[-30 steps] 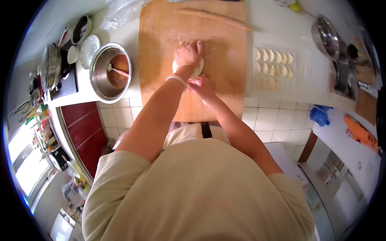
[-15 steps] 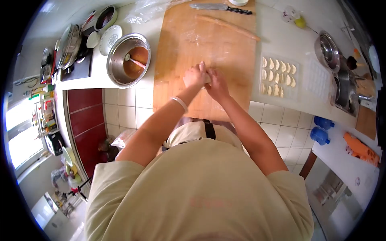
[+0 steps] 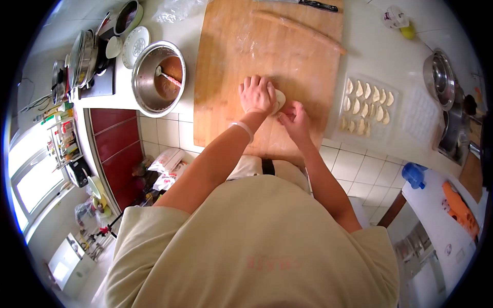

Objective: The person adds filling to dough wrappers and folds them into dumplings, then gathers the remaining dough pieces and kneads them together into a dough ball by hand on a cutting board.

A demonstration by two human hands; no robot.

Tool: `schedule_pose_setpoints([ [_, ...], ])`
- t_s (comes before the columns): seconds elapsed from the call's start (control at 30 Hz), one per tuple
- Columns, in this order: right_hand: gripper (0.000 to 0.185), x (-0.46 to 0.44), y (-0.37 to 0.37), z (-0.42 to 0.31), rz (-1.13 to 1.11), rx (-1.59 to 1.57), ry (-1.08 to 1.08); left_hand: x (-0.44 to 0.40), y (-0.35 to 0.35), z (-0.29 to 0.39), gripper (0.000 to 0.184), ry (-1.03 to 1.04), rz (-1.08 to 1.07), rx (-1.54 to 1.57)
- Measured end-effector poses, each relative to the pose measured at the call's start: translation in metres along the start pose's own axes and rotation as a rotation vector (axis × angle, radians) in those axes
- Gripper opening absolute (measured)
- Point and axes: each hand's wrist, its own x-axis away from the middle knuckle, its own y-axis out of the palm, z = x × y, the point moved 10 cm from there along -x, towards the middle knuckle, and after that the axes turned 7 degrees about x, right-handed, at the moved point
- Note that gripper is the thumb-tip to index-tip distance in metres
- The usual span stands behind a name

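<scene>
Dough is pressed against the wooden board by the left hand, whose palm and extended fingers are laid over it rather than closed round it; a pale rim is exposed on the right. The right hand is placed just beside that rim, thumb and fingertips apart; whether the dough is touched by it cannot be told. Weight is probably best spread through the palm, so that no side is thinned or dented, and the edge is best guided lightly. To the right, crescent-shaped pieces are lined up in a clear tray; to the left, a metal bowl of reddish-brown mixture is set on the white surface. Neither is in the way. Farther up, a rolling pin is laid aslant across the board, and beyond it a knife is partly seen; forward sliding might be hindered by the pin.
</scene>
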Motion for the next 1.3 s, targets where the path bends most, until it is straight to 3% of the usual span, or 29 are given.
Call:
schedule_pose_setpoints([
  [0.03, 0.04, 0.005, 0.009, -0.002, 0.004, -0.002, 0.0, -0.006, -0.002, 0.001, 0.018, -0.01, 0.016, -0.008],
  [0.1, 0.031, 0.017, 0.038, 0.005, -0.063, -0.432, 0.116, -0.015, -0.001, 0.0, 0.023, -0.008, -0.001, 0.017],
  [0.17, 0.026, 0.007, 0.053, -0.004, -0.103, -0.338, 0.113, -0.021, 0.005, -0.006, 0.027, -0.059, -0.046, 0.04],
  [0.2, 0.027, 0.007, 0.05, -0.008, -0.002, -0.419, 0.169, -0.019, 0.002, -0.004, 0.027, -0.05, -0.041, 0.051],
  [0.23, 0.029, 0.007, 0.045, -0.014, 0.093, -0.501, 0.213, -0.018, 0.006, -0.012, 0.032, -0.147, -0.116, 0.127],
  [0.3, 0.034, 0.003, 0.045, -0.017, 0.047, -0.457, 0.148, -0.018, 0.011, -0.025, 0.042, -0.334, -0.257, 0.279],
  [0.37, 0.04, 0.004, 0.036, -0.045, 0.117, -0.174, -0.173, -0.018, 0.001, -0.041, 0.052, -0.357, -0.255, 0.308],
  [0.4, 0.04, 0.008, 0.036, -0.059, 0.106, -0.179, -0.186, -0.006, 0.02, -0.06, 0.055, -0.622, -0.412, 0.693],
  [0.43, 0.042, 0.017, 0.035, -0.088, 0.102, 0.131, -0.258, 0.01, 0.037, -0.063, 0.058, -0.88, -0.564, 1.083],
  [0.47, 0.046, 0.025, 0.041, -0.106, 0.099, 0.438, -0.324, 0.011, 0.035, -0.069, 0.062, -0.884, -0.579, 1.011],
  [0.5, 0.046, 0.027, 0.047, -0.102, 0.089, 0.43, -0.328, 0.018, 0.036, -0.074, 0.062, -0.89, -0.567, 1.004],
  [0.57, 0.049, 0.025, 0.056, -0.103, 0.173, 0.647, -0.473, 0.006, 0.02, -0.074, 0.059, -0.53, -0.45, 0.583],
  [0.6, 0.049, 0.025, 0.055, -0.105, 0.173, 0.645, -0.475, 0.014, 0.003, -0.067, 0.057, -0.469, -0.348, 0.414],
  [0.63, 0.047, 0.029, 0.054, -0.106, 0.156, 0.63, -0.476, 0.025, -0.009, -0.061, 0.048, -0.458, -0.243, 0.389],
  [0.7, 0.045, 0.032, 0.05, -0.098, 0.132, 0.616, -0.464, 0.044, -0.031, -0.037, 0.034, -0.237, -0.022, 0.379],
  [0.73, 0.045, 0.033, 0.05, -0.094, 0.143, 0.631, -0.52, 0.055, -0.026, -0.038, 0.034, -0.242, -0.031, 0.378],
  [0.8, 0.047, 0.032, 0.044, -0.089, 0.172, 0.645, -0.614, 0.059, -0.04, -0.016, 0.022, 0.004, 0.155, 0.325],
  [0.9, 0.049, 0.027, 0.025, -0.086, 0.172, 0.469, -0.635, 0.044, -0.027, -0.005, 0.018, 0.063, 0.132, 0.205],
  [0.97, 0.05, 0.024, 0.012, -0.083, 0.125, 0.459, -0.529, 0.024, -0.017, -0.002, 0.018, 0.066, 0.093, 0.144],
  [1.03, 0.051, 0.016, 0.001, -0.049, 0.044, 0.134, -0.174, 0.008, -0.01, 0.0, 0.018, 0.065, 0.06, 0.079],
  [1.1, 0.047, 0.014, 0.002, -0.033, 0.077, 0.17, -0.192, -0.006, -0.007, 0.001, 0.018, 0.068, 0.049, 0.094],
  [1.17, 0.041, 0.011, 0.023, -0.004, 0.005, -0.298, 0.1, -0.016, -0.004, 0.001, 0.019, 0.052, 0.027, 0.076],
  [1.3, 0.037, -0.014, 0.048, -0.011, -0.059, -0.421, 0.065, -0.025, 0.002, -0.009, 0.026, -0.053, -0.011, 0.09],
])
